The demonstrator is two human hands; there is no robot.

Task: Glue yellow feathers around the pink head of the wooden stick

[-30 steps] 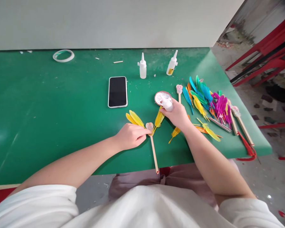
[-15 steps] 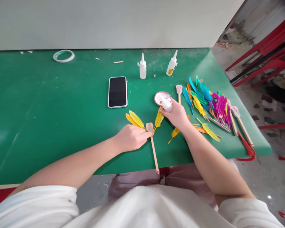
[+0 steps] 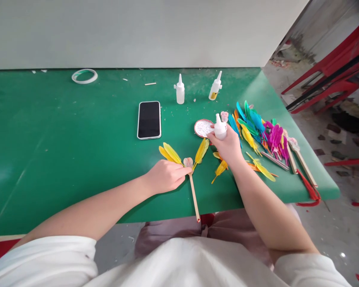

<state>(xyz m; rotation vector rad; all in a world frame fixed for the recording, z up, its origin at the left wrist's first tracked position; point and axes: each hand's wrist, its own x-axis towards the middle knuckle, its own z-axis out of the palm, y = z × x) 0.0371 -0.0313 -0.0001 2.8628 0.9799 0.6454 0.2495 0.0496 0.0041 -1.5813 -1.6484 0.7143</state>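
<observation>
My left hand (image 3: 170,176) is closed in a pinch at the upper end of a wooden stick (image 3: 194,197). That stick has a small pinkish rounded top (image 3: 188,162). Yellow feathers fan out on both sides of it, one group at the left (image 3: 171,153) and one at the right (image 3: 201,151). In my right hand (image 3: 228,146) is a white glue bottle (image 3: 220,129), its nozzle pointing up. Just left of the bottle lies a round red-rimmed dish (image 3: 203,128) of white bits, partly behind my fingers. Loose yellow feathers (image 3: 220,170) lie below my right hand.
A phone (image 3: 149,120), two more glue bottles (image 3: 180,91) (image 3: 215,88) and a tape roll (image 3: 84,76) are farther back. At right lie colourful feathers (image 3: 259,119), tweezers (image 3: 275,161) and sticks with a red tassel (image 3: 310,187) near the table edge. Red chairs (image 3: 332,75) stand beyond.
My right hand has moved right, away from over the dish, and the glue bottle has gone from tilted to upright. My left hand stays on the stick. The view has shifted slightly.
</observation>
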